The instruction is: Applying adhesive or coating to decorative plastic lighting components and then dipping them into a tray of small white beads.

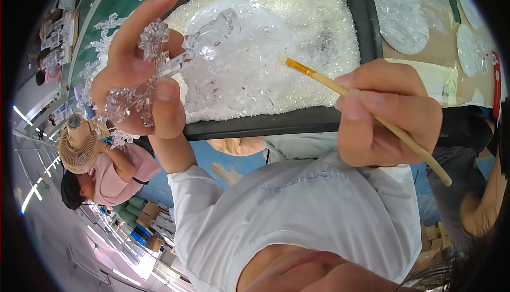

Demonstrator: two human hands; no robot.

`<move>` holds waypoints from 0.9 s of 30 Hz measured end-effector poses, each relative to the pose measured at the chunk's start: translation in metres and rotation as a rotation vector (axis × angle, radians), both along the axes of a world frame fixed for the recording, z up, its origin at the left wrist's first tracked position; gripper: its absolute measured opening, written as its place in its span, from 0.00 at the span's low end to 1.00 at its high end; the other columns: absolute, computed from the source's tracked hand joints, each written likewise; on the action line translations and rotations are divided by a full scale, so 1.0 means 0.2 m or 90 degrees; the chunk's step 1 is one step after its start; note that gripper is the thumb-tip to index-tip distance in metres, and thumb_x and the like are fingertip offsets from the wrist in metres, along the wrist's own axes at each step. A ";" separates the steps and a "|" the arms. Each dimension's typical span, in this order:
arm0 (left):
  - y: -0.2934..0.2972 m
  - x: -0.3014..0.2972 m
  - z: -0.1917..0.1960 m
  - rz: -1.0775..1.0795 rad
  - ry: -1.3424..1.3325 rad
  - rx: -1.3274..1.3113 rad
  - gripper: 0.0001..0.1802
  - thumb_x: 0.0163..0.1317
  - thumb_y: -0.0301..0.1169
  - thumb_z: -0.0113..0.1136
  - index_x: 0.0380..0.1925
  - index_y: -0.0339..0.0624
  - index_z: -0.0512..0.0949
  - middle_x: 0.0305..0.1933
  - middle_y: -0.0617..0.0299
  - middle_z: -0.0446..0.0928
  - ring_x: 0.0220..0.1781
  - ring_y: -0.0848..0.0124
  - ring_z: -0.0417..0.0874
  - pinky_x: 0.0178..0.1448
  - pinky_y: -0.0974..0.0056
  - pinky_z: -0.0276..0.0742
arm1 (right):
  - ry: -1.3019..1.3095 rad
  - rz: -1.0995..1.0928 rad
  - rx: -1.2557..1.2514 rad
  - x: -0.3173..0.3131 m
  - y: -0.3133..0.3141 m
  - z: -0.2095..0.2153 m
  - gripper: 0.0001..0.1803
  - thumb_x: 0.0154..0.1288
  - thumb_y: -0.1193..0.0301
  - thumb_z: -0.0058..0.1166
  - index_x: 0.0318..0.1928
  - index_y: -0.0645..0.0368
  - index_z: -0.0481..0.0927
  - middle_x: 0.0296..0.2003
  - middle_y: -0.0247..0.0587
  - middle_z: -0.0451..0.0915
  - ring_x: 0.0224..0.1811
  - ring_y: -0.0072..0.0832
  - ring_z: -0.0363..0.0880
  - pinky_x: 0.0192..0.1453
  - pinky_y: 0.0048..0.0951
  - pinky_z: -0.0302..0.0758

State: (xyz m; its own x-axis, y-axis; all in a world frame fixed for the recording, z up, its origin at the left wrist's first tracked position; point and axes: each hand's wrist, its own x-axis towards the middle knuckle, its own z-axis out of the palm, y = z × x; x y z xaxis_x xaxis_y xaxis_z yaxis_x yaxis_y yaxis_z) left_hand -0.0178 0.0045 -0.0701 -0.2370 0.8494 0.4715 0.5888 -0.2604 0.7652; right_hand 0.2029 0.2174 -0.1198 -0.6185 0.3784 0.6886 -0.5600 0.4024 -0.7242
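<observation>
Between the fingers and thumb of my left hand [164, 92] is a clear plastic ornament [154, 74] with knobbly, snowflake-like arms. A curved clear piece [215, 31] reaches from it over the tray. My right hand [390, 114] grips a thin paintbrush [366, 103] by its wooden handle, bristles pointing left. The brush tip is over the black tray [265, 127], which is filled with shiny white flakes [319, 5]. A round, clear, flake-coated disc shape shows in the flakes under the ornament; its edges are hard to make out.
To the tray's right, round clear discs [401, 21] lie on brown board. More clear snowflake pieces [103, 31] lie on the green table [87, 5] at left. A person in pink [119, 175] with a woven fan [79, 148] is at far left; another person's arm [481, 212] shows at right.
</observation>
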 end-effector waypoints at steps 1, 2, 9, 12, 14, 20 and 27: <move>0.04 0.07 -0.04 0.048 -0.002 0.051 0.11 0.68 0.30 0.58 0.48 0.44 0.72 0.64 0.10 0.61 0.40 0.53 0.84 0.37 0.61 0.83 | 0.002 -0.002 -0.001 0.00 0.02 0.00 0.18 0.60 0.85 0.57 0.50 0.65 0.71 0.36 0.59 0.81 0.25 0.26 0.80 0.30 0.22 0.79; 0.07 0.12 -0.04 0.099 -0.003 0.102 0.10 0.68 0.30 0.59 0.48 0.45 0.73 0.64 0.10 0.61 0.40 0.53 0.84 0.37 0.61 0.83 | -0.013 0.032 0.057 -0.01 0.05 0.02 0.18 0.60 0.84 0.58 0.50 0.65 0.71 0.36 0.58 0.81 0.26 0.27 0.80 0.30 0.23 0.80; 0.06 0.10 -0.07 0.094 0.026 0.119 0.13 0.68 0.30 0.59 0.50 0.46 0.72 0.62 0.11 0.64 0.38 0.58 0.83 0.36 0.64 0.80 | -0.050 -0.021 0.072 0.00 -0.01 0.03 0.16 0.59 0.83 0.60 0.48 0.65 0.73 0.36 0.56 0.82 0.27 0.29 0.82 0.32 0.26 0.82; 0.04 0.09 -0.09 0.129 0.059 0.137 0.13 0.68 0.30 0.59 0.51 0.45 0.71 0.61 0.12 0.66 0.33 0.63 0.79 0.34 0.66 0.77 | -0.058 -0.029 0.125 -0.02 -0.01 0.02 0.17 0.59 0.84 0.60 0.49 0.65 0.73 0.36 0.57 0.82 0.28 0.30 0.83 0.32 0.26 0.82; 0.04 0.11 -0.08 0.137 0.073 0.125 0.14 0.68 0.31 0.60 0.50 0.46 0.71 0.60 0.13 0.68 0.29 0.67 0.75 0.34 0.67 0.75 | -0.054 -0.004 0.093 0.01 -0.02 0.02 0.17 0.59 0.84 0.61 0.48 0.64 0.74 0.36 0.58 0.82 0.28 0.31 0.83 0.33 0.26 0.82; 0.07 0.13 -0.09 0.157 0.079 0.137 0.14 0.68 0.33 0.62 0.49 0.46 0.71 0.59 0.14 0.69 0.28 0.66 0.75 0.33 0.66 0.75 | -0.053 -0.002 0.078 0.00 -0.03 0.02 0.14 0.59 0.85 0.61 0.45 0.63 0.76 0.38 0.58 0.82 0.28 0.31 0.83 0.33 0.27 0.83; 0.09 0.13 -0.09 0.172 0.102 0.174 0.13 0.69 0.35 0.62 0.47 0.45 0.70 0.59 0.16 0.70 0.29 0.64 0.77 0.35 0.65 0.78 | 0.001 0.008 0.056 0.04 0.02 0.04 0.15 0.61 0.83 0.59 0.48 0.64 0.72 0.39 0.58 0.80 0.24 0.30 0.79 0.29 0.27 0.80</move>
